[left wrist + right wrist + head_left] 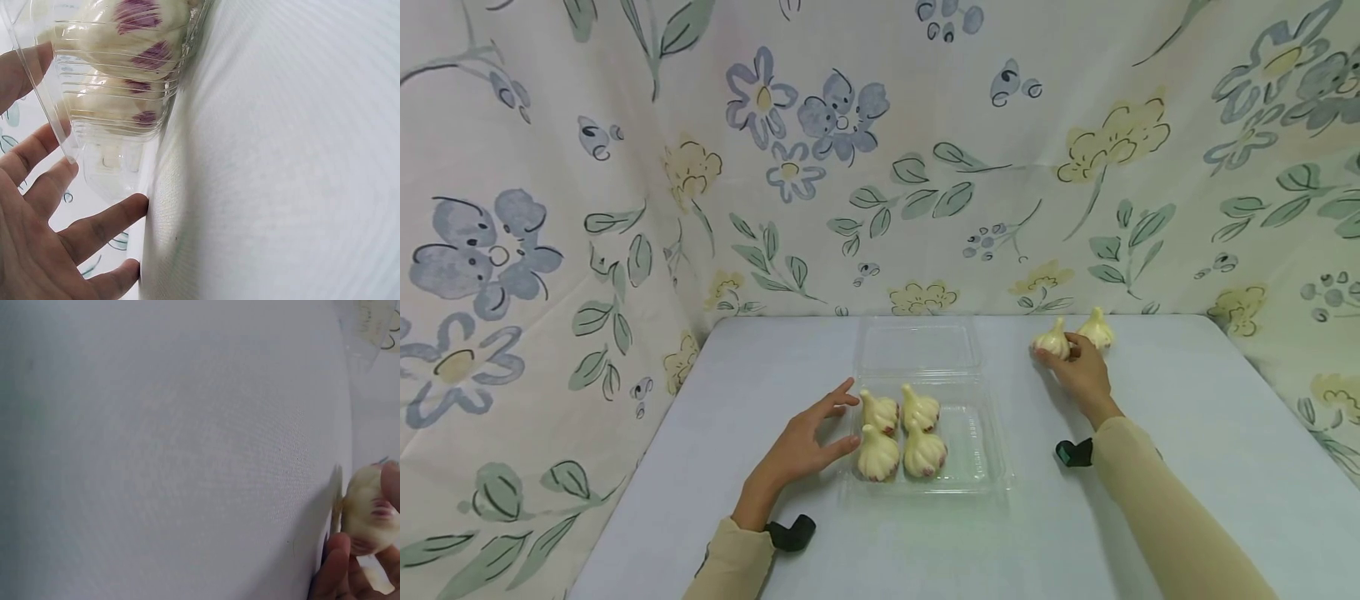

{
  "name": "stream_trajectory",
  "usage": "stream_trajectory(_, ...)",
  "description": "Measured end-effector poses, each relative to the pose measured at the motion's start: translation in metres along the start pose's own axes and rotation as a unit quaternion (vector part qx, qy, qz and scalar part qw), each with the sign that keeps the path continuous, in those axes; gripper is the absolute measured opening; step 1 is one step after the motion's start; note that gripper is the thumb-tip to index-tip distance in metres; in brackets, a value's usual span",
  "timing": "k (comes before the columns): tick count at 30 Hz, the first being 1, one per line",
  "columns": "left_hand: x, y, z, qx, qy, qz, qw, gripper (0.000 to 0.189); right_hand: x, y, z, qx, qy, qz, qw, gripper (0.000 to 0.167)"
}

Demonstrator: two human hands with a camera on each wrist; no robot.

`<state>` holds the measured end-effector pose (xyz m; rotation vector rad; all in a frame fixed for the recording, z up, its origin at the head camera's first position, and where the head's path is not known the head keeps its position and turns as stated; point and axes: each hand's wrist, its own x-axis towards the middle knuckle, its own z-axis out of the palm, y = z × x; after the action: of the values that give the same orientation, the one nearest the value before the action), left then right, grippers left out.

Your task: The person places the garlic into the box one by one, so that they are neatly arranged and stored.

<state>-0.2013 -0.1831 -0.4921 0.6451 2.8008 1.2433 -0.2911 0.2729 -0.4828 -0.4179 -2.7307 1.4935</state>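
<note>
At the back right of the table, my right hand (1084,375) holds a garlic bulb (1052,340) between thumb and fingers; the right wrist view shows this bulb (369,512) close to the table surface. Another garlic bulb (1097,330) stands just behind that hand. My left hand (805,440) is spread at the left side of a clear plastic clamshell box (973,450), its fingertips right at the rim. Inside the box's left part sit several garlic bulbs (924,453) in two rows. Purple patches mark their undersides (150,56) in the left wrist view.
The box's lid (917,346) lies folded back behind it, toward the table's far edge. A white cloth covers the table (760,367). Floral curtain fabric (925,167) hangs behind and along the sides. Black wrist devices (792,533) sit at both cuffs.
</note>
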Motion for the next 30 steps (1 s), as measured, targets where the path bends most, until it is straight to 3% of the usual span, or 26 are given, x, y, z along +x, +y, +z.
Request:
stream_trajectory(7,-0.001,0.001,0.0,-0.001,0.0,0.004,1.0,0.056,-0.002,0.003,0.001,0.025,-0.001,-0.009,0.9996,0.086)
stream_trajectory(30,-0.003,0.0,0.0,-0.003,-0.001,0.002,1.0,0.058,-0.016,0.009,-0.014,0.04,-0.062,-0.056,0.9957,0.085)
